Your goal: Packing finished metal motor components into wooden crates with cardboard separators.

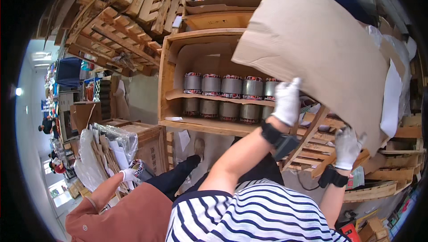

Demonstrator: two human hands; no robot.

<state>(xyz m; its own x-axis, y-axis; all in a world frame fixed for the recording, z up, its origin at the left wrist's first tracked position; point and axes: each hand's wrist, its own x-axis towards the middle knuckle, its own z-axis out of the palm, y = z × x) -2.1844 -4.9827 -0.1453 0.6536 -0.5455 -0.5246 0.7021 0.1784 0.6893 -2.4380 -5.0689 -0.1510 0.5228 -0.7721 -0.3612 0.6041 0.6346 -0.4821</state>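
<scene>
A large brown cardboard sheet (316,41) is held up at a tilt over the right part of an open wooden crate (200,128). My left hand (287,101), in a white glove, is closed on the sheet's near edge. Farther right along that edge, my gloved right hand (347,148) grips the sheet, its fingers slightly blurred. Inside the crate, several metal motor stators (211,84) with red-and-white windings stand in rows. A cardboard layer (214,99) runs between the upper and lower rows. The sheet hides the crate's right end.
To my left, a co-worker in a reddish-brown shirt (125,213) holds a stator (141,170) in a gloved hand. Wooden pallets (116,37) lean at the far left; another pallet (312,146) stands right of the crate. A second crate (218,20) sits behind.
</scene>
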